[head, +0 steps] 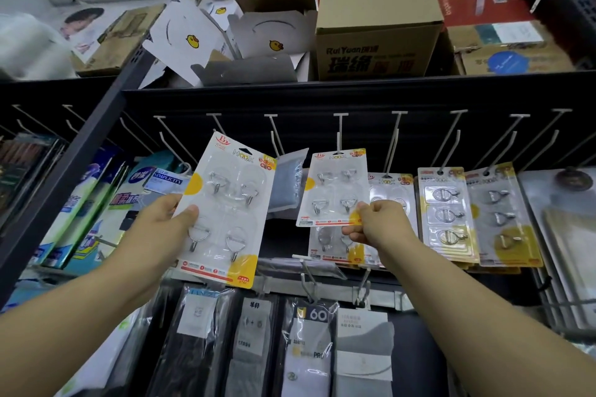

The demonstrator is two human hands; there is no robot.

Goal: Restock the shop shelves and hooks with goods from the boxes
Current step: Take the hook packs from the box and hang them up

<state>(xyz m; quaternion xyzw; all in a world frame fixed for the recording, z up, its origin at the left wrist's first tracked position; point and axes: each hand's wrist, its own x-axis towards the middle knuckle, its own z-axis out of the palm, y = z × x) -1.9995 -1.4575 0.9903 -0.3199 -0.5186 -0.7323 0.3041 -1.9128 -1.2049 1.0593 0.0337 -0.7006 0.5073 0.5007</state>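
A large hook pack (225, 213) is gripped by the left hand (164, 219); a smaller hook pack (333, 187), hung on a peg (339, 134), is pinched at its lower corner by the right hand (375, 222).

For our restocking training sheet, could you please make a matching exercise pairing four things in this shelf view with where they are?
Things:
1. large hook pack
2. small hook pack
3. RuiYuan box
4. socks

Places:
A. on the top shelf
B. held in the left hand, off any peg
C. hanging on the lower row
D. on a peg, its lower corner pinched by the right hand

Pairs: 1-B, 2-D, 3-A, 4-C
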